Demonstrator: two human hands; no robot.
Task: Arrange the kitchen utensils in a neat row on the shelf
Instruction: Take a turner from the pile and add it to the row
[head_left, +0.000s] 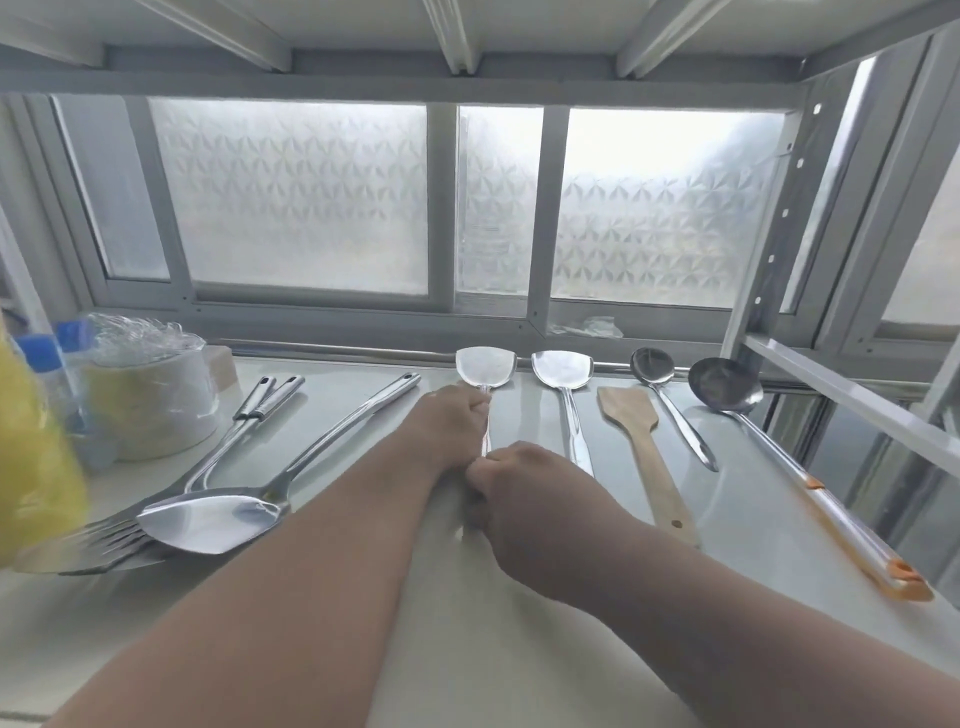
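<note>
Right now both hands are on one utensil, a shiny steel spatula with a broad flat blade (485, 368), lying at centre frame on the pale glossy shelf (467, 623). The left hand (451, 423) is closed around the neck just below the blade, and the right hand (511, 480) is curled over the lower handle, so most of the shaft is hidden between them. Its long axis runs nearly straight up the frame, blade toward the frosted window (291, 197) and handle toward the person.

Judging by the layout, the step in hand is squaring this spatula into the row growing to its right: a second steel spatula (563, 369), a wooden turner (631, 421), a small steel ladle (653, 364) and a large dark ladle with an orange-tipped handle (724, 384), all with heads at the back edge. The two spatula blades sit side by side, near but apart.

Left of centre, several pieces lie unsorted and slanted: a big steel serving spatula (208, 519) with its head toward the person, and forks (104, 540) beneath it.

The next move probably calls for letting go once the handle sits parallel to its neighbour, then turning that big spatula end for end.
</note>
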